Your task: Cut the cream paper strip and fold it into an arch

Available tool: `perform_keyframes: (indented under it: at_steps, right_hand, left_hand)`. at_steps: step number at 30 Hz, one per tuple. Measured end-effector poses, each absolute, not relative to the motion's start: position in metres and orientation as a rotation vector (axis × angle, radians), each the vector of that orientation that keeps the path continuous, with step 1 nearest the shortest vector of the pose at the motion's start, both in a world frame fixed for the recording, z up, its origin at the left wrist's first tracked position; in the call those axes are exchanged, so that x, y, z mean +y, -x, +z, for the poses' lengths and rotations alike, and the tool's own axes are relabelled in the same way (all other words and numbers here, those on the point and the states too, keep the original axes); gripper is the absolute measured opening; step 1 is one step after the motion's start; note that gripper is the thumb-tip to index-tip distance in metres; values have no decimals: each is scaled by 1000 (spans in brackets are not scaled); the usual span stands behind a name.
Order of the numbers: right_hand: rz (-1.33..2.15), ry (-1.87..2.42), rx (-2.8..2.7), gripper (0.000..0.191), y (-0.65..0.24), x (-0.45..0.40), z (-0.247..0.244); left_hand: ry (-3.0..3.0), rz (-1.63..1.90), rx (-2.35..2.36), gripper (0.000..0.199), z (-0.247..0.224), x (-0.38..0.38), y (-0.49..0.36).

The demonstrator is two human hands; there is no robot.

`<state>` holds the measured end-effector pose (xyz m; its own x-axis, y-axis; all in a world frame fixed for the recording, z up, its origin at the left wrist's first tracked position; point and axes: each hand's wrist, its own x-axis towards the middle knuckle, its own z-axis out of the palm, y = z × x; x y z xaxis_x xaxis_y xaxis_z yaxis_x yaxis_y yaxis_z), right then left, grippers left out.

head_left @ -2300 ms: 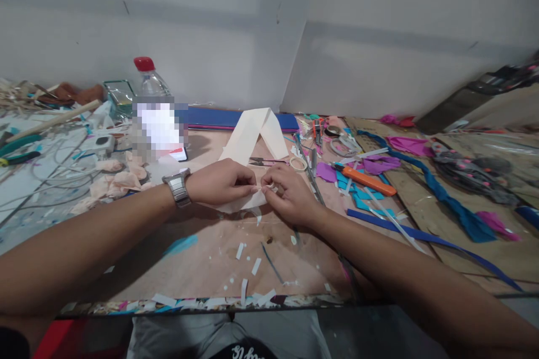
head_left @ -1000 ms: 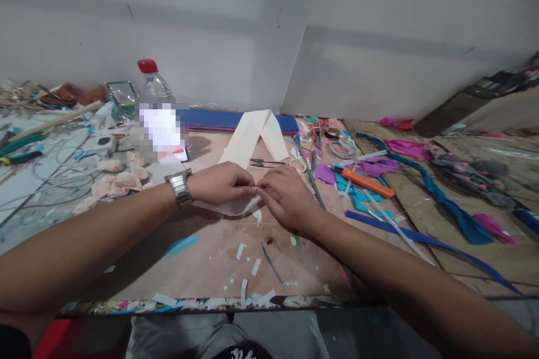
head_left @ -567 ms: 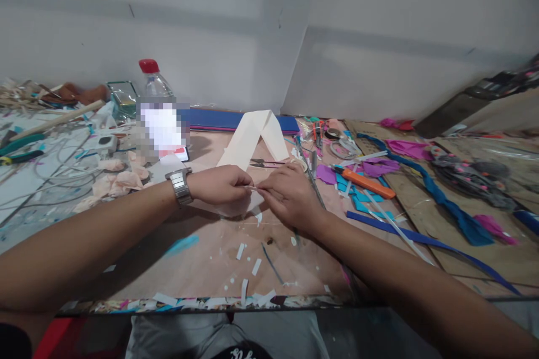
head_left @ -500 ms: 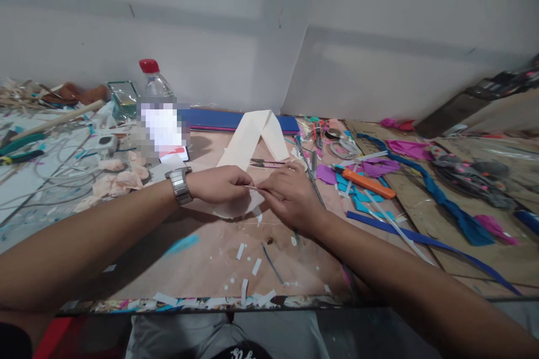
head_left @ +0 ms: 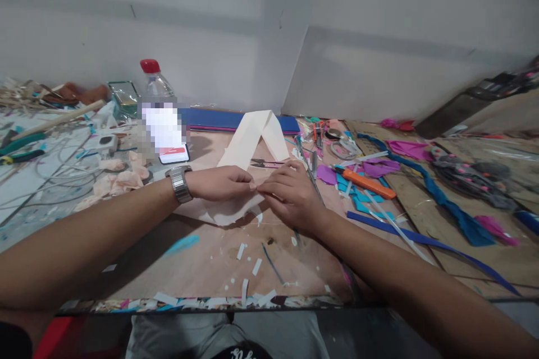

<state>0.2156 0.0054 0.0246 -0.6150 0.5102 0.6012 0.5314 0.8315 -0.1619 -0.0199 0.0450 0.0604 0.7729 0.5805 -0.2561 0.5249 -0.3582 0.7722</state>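
A pale sheet of paper [head_left: 229, 212] with an uneven lower edge hangs under my hands, over the tabletop. My left hand [head_left: 221, 182], with a metal watch at the wrist, is closed on its upper edge, thumb and fingers pinched. Fingertips of my right hand [head_left: 290, 190] meet those of the left and pinch the same edge from the right. Just beyond the hands, a folded cream paper strip [head_left: 242, 140] stands in an upside-down V. Small thread snips [head_left: 265, 163] lie behind my fingers. The exact spot being pinched is hidden.
A phone [head_left: 166, 132] leans before a red-capped bottle [head_left: 158, 84] at the back left. Green-handled pliers [head_left: 21, 146] lie far left. To the right are an orange cutter [head_left: 366, 182], a blue strip [head_left: 433, 241] and coloured scraps. White paper bits [head_left: 256, 266] dot the table's front.
The pale paper has tilted and spread, so more of its surface shows below my left hand. Both hands stay in almost the same place, fingertips still together.
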Motion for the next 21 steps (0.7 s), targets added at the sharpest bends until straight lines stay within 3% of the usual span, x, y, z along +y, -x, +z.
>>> perform_keyframes:
  at_steps: [21]
  right_hand:
    - [57,913,-2333,9,-212,4,25]
  left_hand:
    - [-2236,304,871,24,58,37,15]
